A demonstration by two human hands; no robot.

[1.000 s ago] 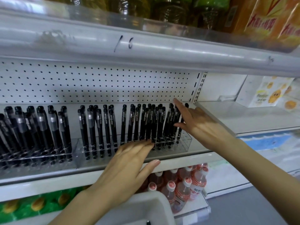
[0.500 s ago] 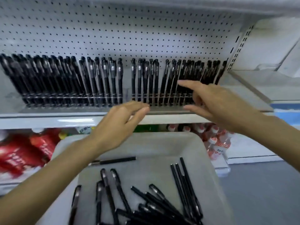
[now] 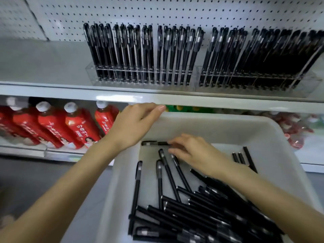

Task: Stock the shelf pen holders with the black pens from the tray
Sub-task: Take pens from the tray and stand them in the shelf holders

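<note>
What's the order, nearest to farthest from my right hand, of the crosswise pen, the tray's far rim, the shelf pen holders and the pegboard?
1. Crosswise pen, at the right hand's fingertips.
2. Tray's far rim, just beyond.
3. Pen holders, up on the shelf.
4. Pegboard, behind them.

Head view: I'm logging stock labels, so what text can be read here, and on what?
Nothing is clear enough to quote.
Red bottles: white characters on the labels, too blurred to read.
Shelf pens: pale marks on the barrels, too small to read.
Tray pens: no legible print.
Pink bottles: blurred, nothing legible.
</note>
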